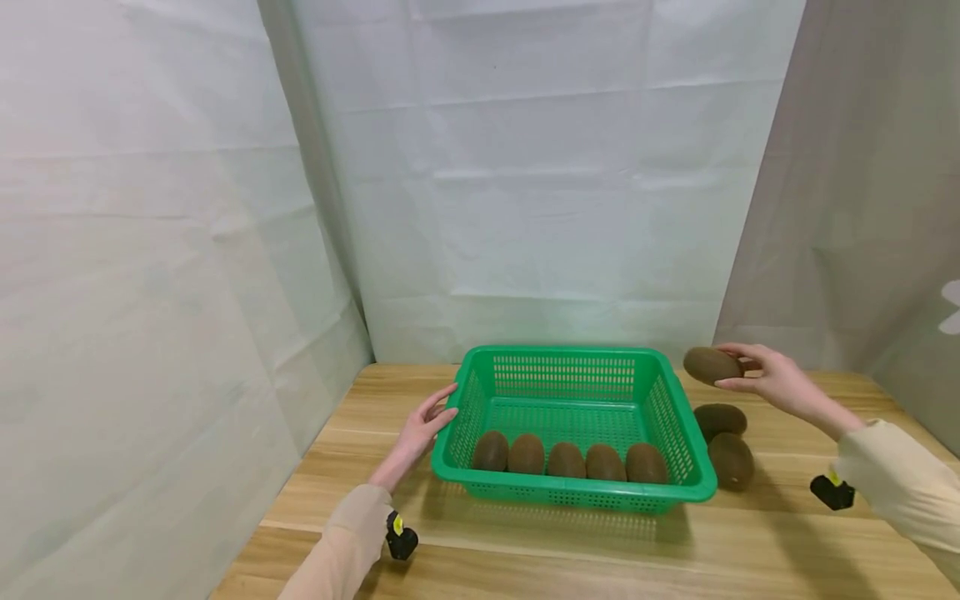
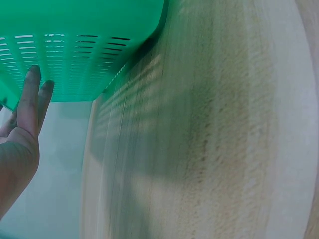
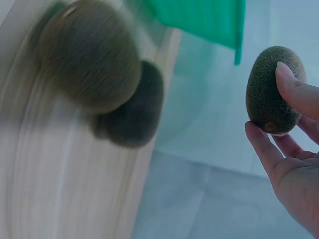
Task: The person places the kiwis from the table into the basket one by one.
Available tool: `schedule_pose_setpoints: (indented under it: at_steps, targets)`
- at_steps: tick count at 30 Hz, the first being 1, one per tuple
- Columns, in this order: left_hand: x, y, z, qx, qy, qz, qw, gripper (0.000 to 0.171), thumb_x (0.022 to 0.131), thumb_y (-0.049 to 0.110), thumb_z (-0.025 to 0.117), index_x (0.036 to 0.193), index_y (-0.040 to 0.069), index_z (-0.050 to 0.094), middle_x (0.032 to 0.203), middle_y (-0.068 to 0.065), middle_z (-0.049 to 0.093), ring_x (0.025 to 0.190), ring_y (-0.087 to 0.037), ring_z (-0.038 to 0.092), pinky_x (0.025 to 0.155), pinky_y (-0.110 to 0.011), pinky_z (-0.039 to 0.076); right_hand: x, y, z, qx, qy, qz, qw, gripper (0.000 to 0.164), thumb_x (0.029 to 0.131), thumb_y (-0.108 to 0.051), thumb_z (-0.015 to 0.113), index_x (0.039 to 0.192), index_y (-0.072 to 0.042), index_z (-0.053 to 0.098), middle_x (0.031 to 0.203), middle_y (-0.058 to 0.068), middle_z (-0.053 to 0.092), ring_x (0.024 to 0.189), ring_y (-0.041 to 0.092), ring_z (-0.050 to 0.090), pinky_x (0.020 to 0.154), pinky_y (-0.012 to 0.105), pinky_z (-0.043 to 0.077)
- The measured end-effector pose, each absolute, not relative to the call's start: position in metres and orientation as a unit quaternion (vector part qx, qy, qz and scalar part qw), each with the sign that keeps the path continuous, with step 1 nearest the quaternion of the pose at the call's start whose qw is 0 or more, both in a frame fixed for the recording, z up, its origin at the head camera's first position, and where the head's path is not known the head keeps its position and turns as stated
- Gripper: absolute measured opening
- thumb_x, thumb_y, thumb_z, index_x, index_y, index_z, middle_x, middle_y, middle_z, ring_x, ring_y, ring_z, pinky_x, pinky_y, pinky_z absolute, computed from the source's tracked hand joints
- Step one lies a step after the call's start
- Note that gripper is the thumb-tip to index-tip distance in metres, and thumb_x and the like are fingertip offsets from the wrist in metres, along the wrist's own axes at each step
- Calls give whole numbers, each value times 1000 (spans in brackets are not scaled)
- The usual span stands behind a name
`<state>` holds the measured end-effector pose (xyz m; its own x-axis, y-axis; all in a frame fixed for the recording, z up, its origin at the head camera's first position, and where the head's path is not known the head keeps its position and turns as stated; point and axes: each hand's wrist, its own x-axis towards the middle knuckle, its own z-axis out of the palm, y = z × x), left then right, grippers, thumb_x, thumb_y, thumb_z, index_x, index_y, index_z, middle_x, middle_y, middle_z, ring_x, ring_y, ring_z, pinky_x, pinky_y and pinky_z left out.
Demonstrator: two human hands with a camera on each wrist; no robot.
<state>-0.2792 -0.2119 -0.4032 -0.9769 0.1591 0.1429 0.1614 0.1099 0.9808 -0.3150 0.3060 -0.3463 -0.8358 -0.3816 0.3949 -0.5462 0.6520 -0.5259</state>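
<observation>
A green plastic basket (image 1: 570,500) with slotted walls stands on the table. Inside, several brown kiwis (image 1: 566,460) line its near side. My left hand (image 1: 422,429) holds the basket's left rim; in the left wrist view its fingers (image 2: 31,102) reach under the rim along the outer wall. Past the basket's right side, my right hand (image 1: 780,383) grips a kiwi (image 1: 711,366) above the table. The right wrist view has the thumb on one face of this kiwi (image 3: 271,89) and fingers around its lower end. Two more kiwis, one farther (image 1: 722,421) and one nearer (image 1: 731,462), lie below that hand.
The wooden table (image 1: 525,562) extends in front of the basket and to both sides. Pale cloth sheets (image 1: 555,208) hang behind and at the left, and a greyer one (image 1: 862,208) hangs at the right. Black wrist cameras (image 1: 401,537) sit on both wrists.
</observation>
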Motion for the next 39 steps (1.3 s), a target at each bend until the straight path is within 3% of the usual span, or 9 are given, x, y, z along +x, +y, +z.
schedule_pose_setpoints:
  at_steps: [7, 11, 14, 21, 31, 39]
  targets:
    - [-279, -211, -403, -109, -743, -661, 2, 48, 92, 13, 55, 137, 6, 39, 118, -20, 54, 84, -15, 56, 43, -22, 29, -314, 278, -332, 269, -896, 336, 113, 56, 83, -18, 68, 128, 6, 44, 118, 28, 46, 99, 45, 48, 73, 54, 42]
    - [-279, -210, -402, -121, -722, -681, -2, 48, 93, 9, 52, 138, 2, 36, 119, -25, 51, 91, -25, 57, 53, -23, 43, -317, 256, -323, 284, -891, 336, 113, 56, 82, -21, 69, 128, 2, 46, 119, 23, 48, 98, 40, 50, 73, 50, 43]
    - [-278, -210, -402, -127, -710, -692, -8, 49, 93, 7, 51, 138, 1, 34, 121, -28, 48, 94, -31, 57, 61, -27, 48, -320, 240, -318, 298, -887, 334, 113, 56, 81, -22, 69, 127, 1, 47, 120, 21, 48, 97, 38, 51, 74, 49, 43]
    - [-277, -210, -400, -116, -726, -678, -3, 48, 93, 10, 53, 138, 4, 36, 120, -25, 50, 89, -25, 58, 49, -21, 40, -325, 200, -315, 320, -879, 343, 88, 57, 80, -24, 71, 127, -2, 49, 117, 17, 50, 97, 34, 51, 77, 47, 42]
    - [-280, -210, -406, -113, -734, -670, 2, 49, 93, 12, 54, 138, 6, 37, 121, -22, 51, 94, -21, 55, 49, -22, 38, -337, 154, -322, 336, -871, 353, 56, 58, 77, -26, 74, 125, -4, 52, 116, 14, 52, 96, 30, 52, 76, 41, 43]
    - [-292, -214, -423, -107, -730, -674, 21, 48, 92, 18, 56, 137, 11, 41, 120, -20, 52, 102, -27, 52, 68, -34, 47, -346, 120, -329, 363, -853, 374, 20, 54, 77, -21, 74, 124, -4, 53, 117, 11, 52, 96, 30, 51, 74, 38, 44]
